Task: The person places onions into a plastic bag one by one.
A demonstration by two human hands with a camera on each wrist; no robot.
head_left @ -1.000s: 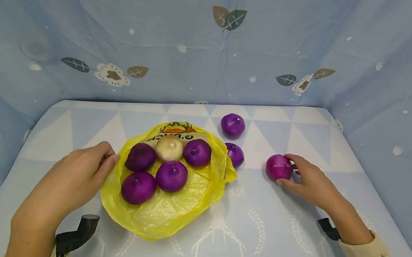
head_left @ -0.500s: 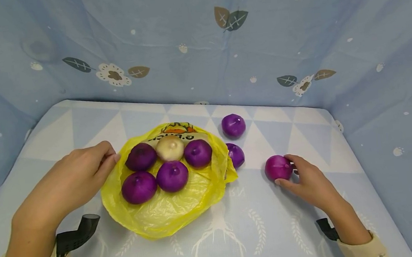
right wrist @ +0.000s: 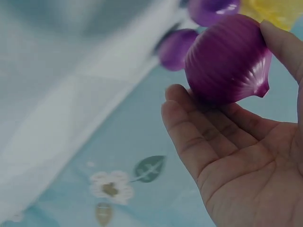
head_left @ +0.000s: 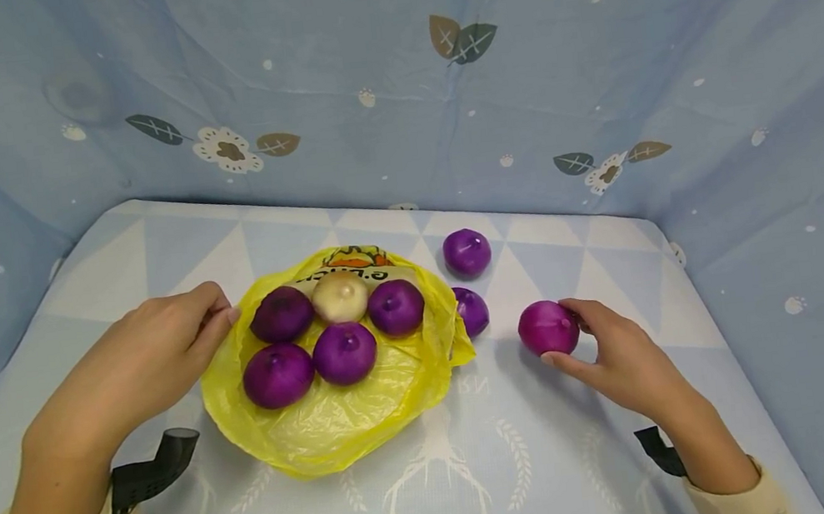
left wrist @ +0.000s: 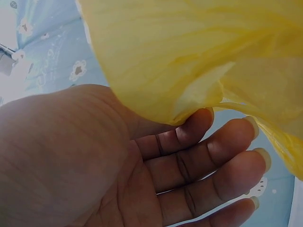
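Observation:
My left hand [head_left: 154,351] pinches the left rim of a yellow plastic bag [head_left: 340,432] between thumb and index finger; the other fingers curl loosely below in the left wrist view. Inside the wide-mouthed bag lie several purple onions [head_left: 278,376] and one pale yellow onion [head_left: 340,298]. Over to the right, my right hand [head_left: 618,357] grips a purple onion [right wrist: 229,59] between thumb and fingers, its pointed tip turned toward the palm side. A shadow falls on the table below that onion.
Two more purple onions sit outside the bag: one onion [head_left: 467,253] toward the back, another onion [head_left: 471,311] partly hidden by the bag's right edge. A patterned cloth covers the table [head_left: 436,489]. Blue curtains [head_left: 379,84] hang behind and at both sides.
My right hand has raised its onion slightly and carried it a little to the left. My left hand and the bag stay in place.

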